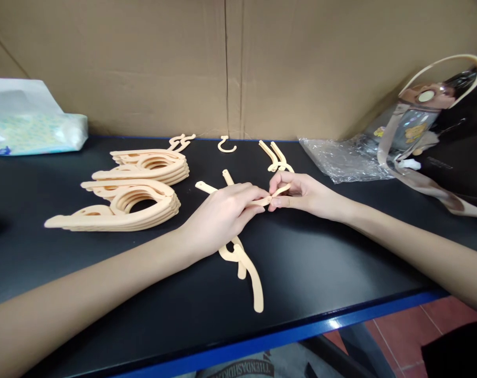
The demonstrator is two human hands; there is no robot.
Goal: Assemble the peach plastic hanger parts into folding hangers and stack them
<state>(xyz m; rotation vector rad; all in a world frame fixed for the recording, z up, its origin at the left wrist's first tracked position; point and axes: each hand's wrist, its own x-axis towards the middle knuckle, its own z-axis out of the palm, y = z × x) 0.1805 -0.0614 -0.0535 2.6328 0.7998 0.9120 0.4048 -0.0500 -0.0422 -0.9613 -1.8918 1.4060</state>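
Observation:
Between my two hands is a thin, curved cream plastic hanger part (282, 191). My left hand (224, 210) is closed on its left end, while the fingertips of my right hand (297, 194) pinch it on the right. Their grips meet at a small joint, and my fingers cover much of it. Under my left hand lie loose cream hanger arms (255, 278), some crossing each other and partly hidden. Two nested stacks of folded hangers (151, 212) rest to the left. A single hook (226, 145) lies by the back edge, and several curved pieces (276, 156) lie just beyond my right hand.
Cardboard (151, 68) stands behind the black table (301, 273). A tissue pack (37, 126) sits at the far left. On the right are a clear plastic bag (340, 157) and a transparent bottle (411, 123) with a strap. More hooks (182, 140) lie behind the stacks.

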